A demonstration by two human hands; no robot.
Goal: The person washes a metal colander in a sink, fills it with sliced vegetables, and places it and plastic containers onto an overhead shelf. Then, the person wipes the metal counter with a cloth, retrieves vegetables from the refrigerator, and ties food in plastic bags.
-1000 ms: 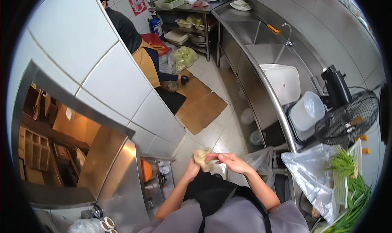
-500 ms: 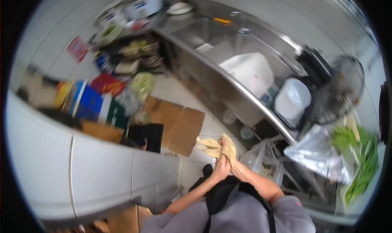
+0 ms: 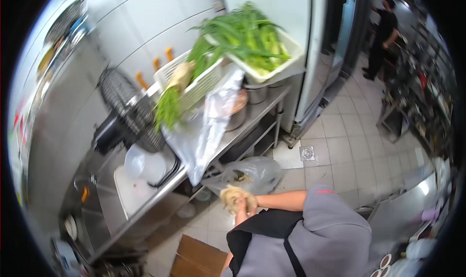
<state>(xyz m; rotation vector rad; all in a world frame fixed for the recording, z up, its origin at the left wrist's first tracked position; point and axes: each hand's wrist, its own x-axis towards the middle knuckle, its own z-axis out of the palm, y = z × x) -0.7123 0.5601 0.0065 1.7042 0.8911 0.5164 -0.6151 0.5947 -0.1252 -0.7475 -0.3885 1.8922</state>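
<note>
A beige cloth (image 3: 232, 197) is bunched up in front of my dark apron, and both of my hands are on it. My left hand (image 3: 241, 212) grips it from below, its fingers partly covered. My right hand (image 3: 251, 202) is pressed against its right side, the forearm reaching in from the right. Just beyond the cloth, an open clear plastic bag (image 3: 262, 172) with some scraps inside sits below the steel table's edge.
White baskets of green vegetables (image 3: 262, 49) and a silvery bag (image 3: 206, 126) lie on the steel table. A black fan (image 3: 131, 112) and a white tub (image 3: 144, 163) are left. Cardboard (image 3: 196, 260) lies on the floor. Another person (image 3: 383, 36) stands far right.
The view has swung right, from the sink and floor to the vegetable table and doorway. My hands, still together on the cloth, are now near the plastic bag; the cloth is more bunched.
</note>
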